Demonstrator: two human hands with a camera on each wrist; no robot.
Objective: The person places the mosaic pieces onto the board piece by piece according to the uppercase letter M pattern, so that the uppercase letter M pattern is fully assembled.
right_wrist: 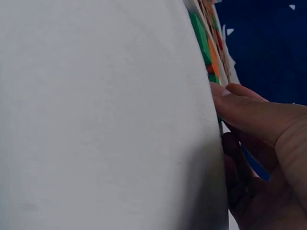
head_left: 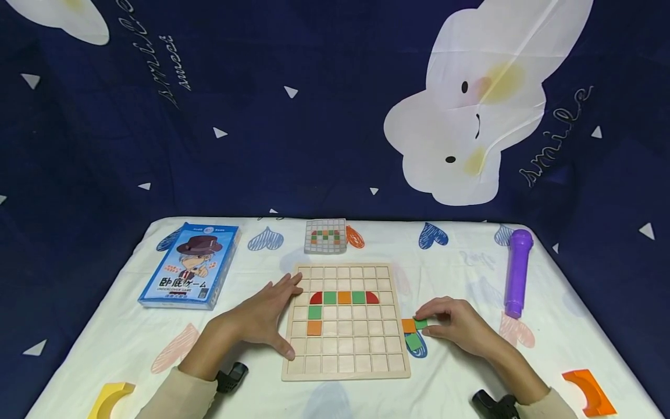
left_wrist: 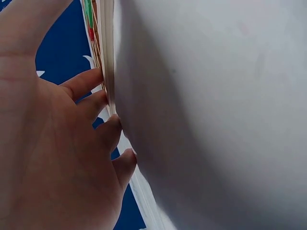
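Observation:
My left hand point(head_left: 259, 317) lies spread along the left edge of a wooden grid board point(head_left: 356, 347), thumb and fingertips on its rim; the left wrist view shows its fingers at that edge. On the board, a row holds a red rounded tile point(head_left: 316, 298) at each end with green and orange square tiles between. A green tile point(head_left: 315, 312) and an orange tile point(head_left: 314, 328) sit below the row's left end. Right of the board, my right hand point(head_left: 463, 327) pinches a green tile point(head_left: 421, 323) between thumb and fingers. Beside it lie an orange tile point(head_left: 408, 325) and another green tile point(head_left: 413, 341).
A small pattern card point(head_left: 325, 249) stands behind the board. A blue game box point(head_left: 191, 267) lies at left, a purple microphone-shaped stick point(head_left: 517, 273) at right. Near the front corners are a yellow arch block point(head_left: 107, 400) and an orange arch block point(head_left: 592, 394).

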